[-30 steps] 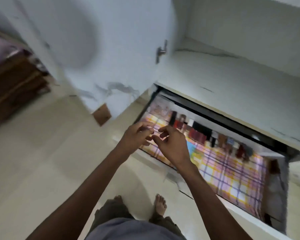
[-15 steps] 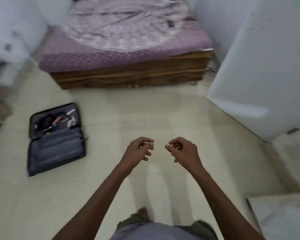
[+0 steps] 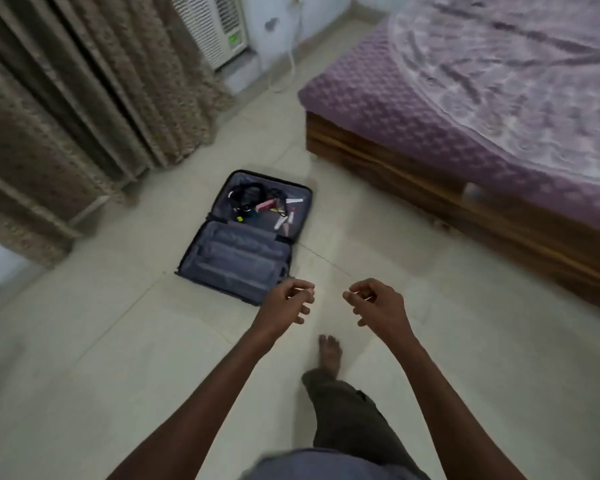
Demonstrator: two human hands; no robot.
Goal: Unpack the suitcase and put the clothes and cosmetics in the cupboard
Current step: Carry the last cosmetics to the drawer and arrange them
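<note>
A dark grey suitcase (image 3: 236,265) lies open flat on the tiled floor ahead of me, slightly left. Its far half holds small cosmetics (image 3: 282,216), pink and white tubes, beside a tangle of black cables (image 3: 248,197). The near half shows only grey lining. My left hand (image 3: 286,304) hovers just past the suitcase's near right corner, fingers loosely curled, holding nothing. My right hand (image 3: 378,303) floats level with it to the right, also empty with fingers apart. The cupboard is out of view.
A bed (image 3: 482,109) with a purple quilt on a wooden base fills the right side. Brown curtains (image 3: 70,109) hang at the left, with a white air cooler (image 3: 215,27) behind. My bare foot (image 3: 329,353) steps forward on the pale floor.
The view has swung from the cupboard drawer across the room to the suitcase, which is now closer and centred. Both hands stay raised and empty and have drifted slightly apart.
</note>
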